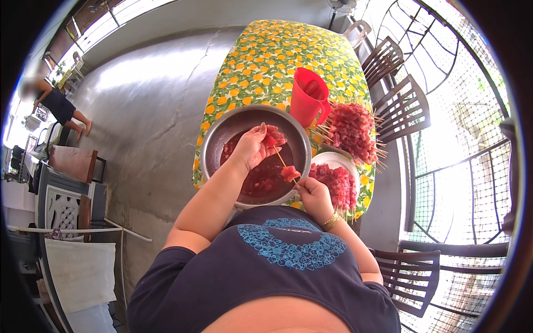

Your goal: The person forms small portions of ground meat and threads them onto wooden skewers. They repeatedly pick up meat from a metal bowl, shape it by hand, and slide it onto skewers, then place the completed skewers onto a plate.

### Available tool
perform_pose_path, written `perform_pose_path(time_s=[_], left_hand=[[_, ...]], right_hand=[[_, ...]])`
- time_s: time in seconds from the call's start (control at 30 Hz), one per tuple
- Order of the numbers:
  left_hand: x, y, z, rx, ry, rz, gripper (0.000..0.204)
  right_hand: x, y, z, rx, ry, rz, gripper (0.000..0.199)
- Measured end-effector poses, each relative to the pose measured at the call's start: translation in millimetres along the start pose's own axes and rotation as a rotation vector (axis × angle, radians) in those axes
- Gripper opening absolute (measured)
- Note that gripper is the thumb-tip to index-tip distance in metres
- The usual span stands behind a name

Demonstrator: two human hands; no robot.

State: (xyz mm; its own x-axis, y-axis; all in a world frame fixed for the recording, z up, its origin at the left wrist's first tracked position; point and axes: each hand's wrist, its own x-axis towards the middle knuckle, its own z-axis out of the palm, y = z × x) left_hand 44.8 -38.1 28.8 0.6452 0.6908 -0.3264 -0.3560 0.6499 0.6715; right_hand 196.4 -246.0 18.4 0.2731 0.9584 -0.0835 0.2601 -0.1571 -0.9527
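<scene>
Over a large metal bowl (210, 139) of raw meat in red liquid (261, 180), my left hand (260, 145) is closed around a piece of raw meat (270, 140) at the upper tip of a bamboo skewer (280, 157). Lower on the stick sits another meat chunk (290, 173). My right hand (315, 197) pinches the skewer's lower end, just past the bowl's right rim. Beside that hand, a white plate (340, 160) bears a heap of meat skewers (336, 186). Farther back lies a bigger pile of loaded skewers (352, 133).
A red plastic pitcher (308, 97) stands behind the bowl. The table wears a lemon-patterned cloth (266, 55). Brown plastic chairs (402, 105) line its right side, by a metal grille (472, 166). At the far left, another person (55, 105) stands near furniture.
</scene>
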Motion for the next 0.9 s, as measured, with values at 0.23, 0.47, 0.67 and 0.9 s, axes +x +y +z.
perform_pose_path(time_s=[0.23, 0.47, 0.67, 0.9], left_hand=[[-2, -6, 8, -0.046, 0.007, 0.036, 0.032], [-9, -10, 15, -0.032, 0.001, 0.009, 0.03], [-16, -14, 12, -0.068, -0.028, -0.044, 0.029], [-27, -30, 16, -0.097, -0.087, -0.155, 0.028]], right_hand=[[-2, 3, 2, -0.01, 0.031, -0.046, 0.008], [-1, 7, 9, 0.042, 0.006, -0.002, 0.008], [1, 2, 17, 0.159, -0.032, 0.063, 0.01], [6, -6, 22, 0.262, -0.06, 0.139, 0.014]])
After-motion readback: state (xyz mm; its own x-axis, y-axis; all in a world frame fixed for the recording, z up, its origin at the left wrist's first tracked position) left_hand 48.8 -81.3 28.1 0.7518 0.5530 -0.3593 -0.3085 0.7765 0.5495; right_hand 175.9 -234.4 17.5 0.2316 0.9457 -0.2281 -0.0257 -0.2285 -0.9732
